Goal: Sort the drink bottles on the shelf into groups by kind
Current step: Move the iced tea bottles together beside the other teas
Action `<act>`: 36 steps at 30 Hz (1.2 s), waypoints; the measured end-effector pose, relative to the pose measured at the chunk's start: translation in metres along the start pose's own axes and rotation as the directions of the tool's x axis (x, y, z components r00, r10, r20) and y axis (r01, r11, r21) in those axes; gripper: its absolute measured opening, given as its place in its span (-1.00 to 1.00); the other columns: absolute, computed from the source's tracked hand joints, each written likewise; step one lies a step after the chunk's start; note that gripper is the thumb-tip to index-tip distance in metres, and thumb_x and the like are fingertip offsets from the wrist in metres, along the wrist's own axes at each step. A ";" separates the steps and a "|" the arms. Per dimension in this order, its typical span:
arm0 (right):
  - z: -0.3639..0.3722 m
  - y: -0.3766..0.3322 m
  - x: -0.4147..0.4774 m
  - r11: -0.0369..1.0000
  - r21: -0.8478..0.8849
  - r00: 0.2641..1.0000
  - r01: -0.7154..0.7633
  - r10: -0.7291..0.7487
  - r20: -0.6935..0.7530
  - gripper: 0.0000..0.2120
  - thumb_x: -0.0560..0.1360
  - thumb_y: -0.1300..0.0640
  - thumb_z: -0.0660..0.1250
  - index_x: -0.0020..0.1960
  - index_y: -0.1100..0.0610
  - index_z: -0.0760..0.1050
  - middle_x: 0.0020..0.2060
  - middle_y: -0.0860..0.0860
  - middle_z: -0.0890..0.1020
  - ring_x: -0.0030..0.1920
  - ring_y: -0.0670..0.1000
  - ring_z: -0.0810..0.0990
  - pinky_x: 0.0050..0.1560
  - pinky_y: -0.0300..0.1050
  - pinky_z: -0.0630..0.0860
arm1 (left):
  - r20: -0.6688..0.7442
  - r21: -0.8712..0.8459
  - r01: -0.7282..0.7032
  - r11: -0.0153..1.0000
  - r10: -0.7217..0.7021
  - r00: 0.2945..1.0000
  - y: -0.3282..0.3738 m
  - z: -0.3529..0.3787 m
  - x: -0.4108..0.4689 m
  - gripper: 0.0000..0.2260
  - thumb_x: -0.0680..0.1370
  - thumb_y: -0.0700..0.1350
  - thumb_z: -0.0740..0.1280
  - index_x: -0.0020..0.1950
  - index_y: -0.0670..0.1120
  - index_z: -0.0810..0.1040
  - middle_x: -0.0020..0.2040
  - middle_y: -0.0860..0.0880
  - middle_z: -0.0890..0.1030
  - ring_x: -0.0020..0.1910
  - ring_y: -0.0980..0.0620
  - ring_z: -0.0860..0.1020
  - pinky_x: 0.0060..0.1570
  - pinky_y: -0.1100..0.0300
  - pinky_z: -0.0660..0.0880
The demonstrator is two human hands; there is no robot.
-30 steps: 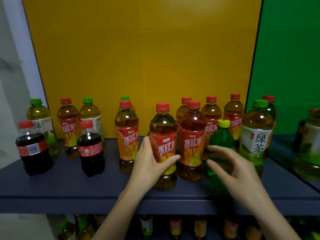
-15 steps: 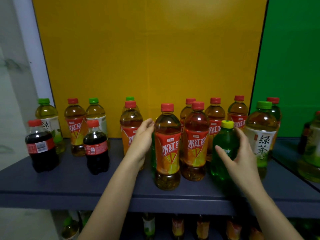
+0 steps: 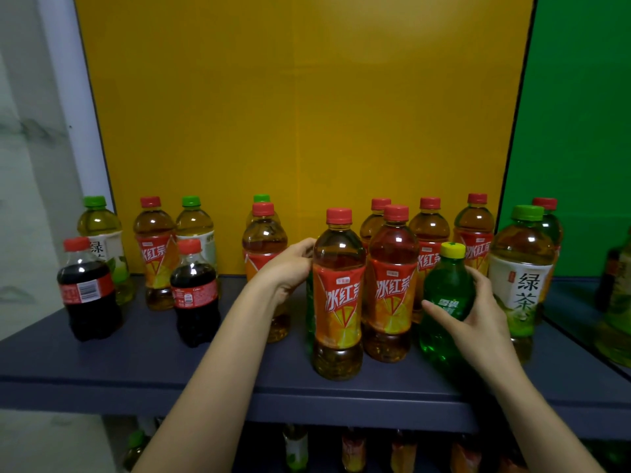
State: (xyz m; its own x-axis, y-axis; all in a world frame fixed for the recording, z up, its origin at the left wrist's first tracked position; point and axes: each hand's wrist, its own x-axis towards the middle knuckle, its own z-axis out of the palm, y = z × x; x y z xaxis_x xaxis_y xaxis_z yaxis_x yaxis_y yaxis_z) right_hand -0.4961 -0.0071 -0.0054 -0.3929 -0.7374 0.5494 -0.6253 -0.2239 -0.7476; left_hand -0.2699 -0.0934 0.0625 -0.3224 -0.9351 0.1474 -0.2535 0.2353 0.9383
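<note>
Several bottles stand on the dark blue shelf (image 3: 136,363). Red-capped iced tea bottles fill the middle, two of them in front (image 3: 338,302) (image 3: 392,291). My right hand (image 3: 478,319) is wrapped around a small green soda bottle (image 3: 447,295) with a yellow cap, which stands at the right of those two. My left hand (image 3: 286,268) reaches behind the front iced tea bottle, its fingers curled on a second green bottle (image 3: 309,302) that is mostly hidden. Two cola bottles (image 3: 87,291) (image 3: 194,291) stand at the left. A large green tea bottle (image 3: 522,285) stands at the right.
Green-capped tea bottles (image 3: 99,227) (image 3: 194,223) and an iced tea bottle (image 3: 155,254) stand at the back left. A yellow panel (image 3: 300,114) closes the back. More bottles sit in the right compartment (image 3: 618,302) and on the shelf below (image 3: 351,448).
My left hand let go of the front iced tea bottle and moved behind it. My right hand closed around the green soda bottle.
</note>
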 end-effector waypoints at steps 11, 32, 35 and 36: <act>-0.004 -0.007 0.002 0.993 0.117 0.999 0.034 -0.030 -0.040 -0.26 0.34 0.13 0.46 0.40 0.03 0.17 0.31 0.08 0.42 0.18 -0.06 0.40 0.24 0.03 0.43 | -0.070 -0.042 -0.259 0.965 0.255 0.964 -0.002 0.000 0.009 -0.81 0.53 -0.33 0.23 0.09 -0.13 0.47 0.00 -0.06 0.56 -0.01 0.02 0.55 -0.29 0.38 0.52; -0.026 -0.045 0.028 0.957 0.194 0.969 0.216 -0.185 -0.164 -0.25 0.34 0.13 0.46 0.42 0.04 0.14 0.09 -0.22 0.40 0.17 -0.16 0.42 0.13 -0.34 0.39 | -0.386 -0.124 -0.659 0.742 0.576 0.721 0.089 -0.034 0.016 -0.83 0.48 -0.25 0.35 -0.03 0.01 0.49 -0.03 0.05 0.56 0.05 0.08 0.51 0.06 0.24 0.46; -0.034 -0.056 0.029 0.957 0.169 0.960 0.234 -0.199 -0.198 -0.25 0.35 0.14 0.45 0.43 0.07 0.15 0.12 -0.19 0.37 0.14 -0.24 0.38 -0.03 -0.68 0.30 | -0.386 -0.093 -0.694 0.714 0.617 0.686 0.108 -0.043 0.000 -0.84 0.50 -0.22 0.33 -0.05 0.05 0.50 -0.02 0.06 0.55 0.07 0.08 0.50 0.15 0.08 0.46; -0.037 -0.060 0.029 0.956 0.162 0.955 0.246 -0.211 -0.208 -0.25 0.35 0.14 0.45 0.43 0.09 0.15 0.09 -0.22 0.37 0.13 -0.28 0.36 -0.07 -0.73 0.27 | -0.382 -0.092 -0.700 0.708 0.624 0.681 0.115 -0.045 -0.006 -0.85 0.50 -0.21 0.32 -0.05 0.05 0.50 -0.03 0.07 0.55 0.06 0.10 0.51 0.17 0.06 0.45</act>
State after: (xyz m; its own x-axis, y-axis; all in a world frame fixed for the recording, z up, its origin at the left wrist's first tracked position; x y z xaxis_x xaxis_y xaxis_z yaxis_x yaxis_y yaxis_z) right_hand -0.4951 0.0086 0.0690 -0.3840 -0.5245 0.7599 -0.5850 -0.4985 -0.6397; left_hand -0.2557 -0.0723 0.1833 -0.0298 -0.5914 0.8058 0.1300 0.7971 0.5898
